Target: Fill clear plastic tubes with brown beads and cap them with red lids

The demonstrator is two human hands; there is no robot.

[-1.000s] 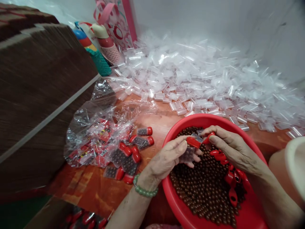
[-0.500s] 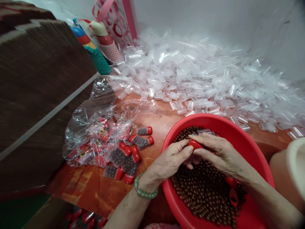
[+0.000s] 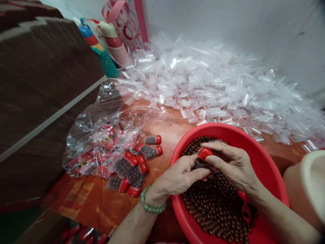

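A red basin full of small brown beads sits at the lower right. Over it, my left hand grips a small clear box filled with beads. My right hand pinches the box's red cap and presses it onto the box. Both hands are closed around this one piece. Several loose red caps lie on the beads under my right wrist. A green bead bracelet circles my left wrist.
Filled, red-capped boxes lie on the orange table left of the basin, some on a clear plastic bag. A large heap of empty clear boxes covers the back. A brown stack rises at left; a pale tub stands at right.
My right hand brought a red cap from above the beads to the box in my left hand. The two hands came together and the cap now sits on the box's end.
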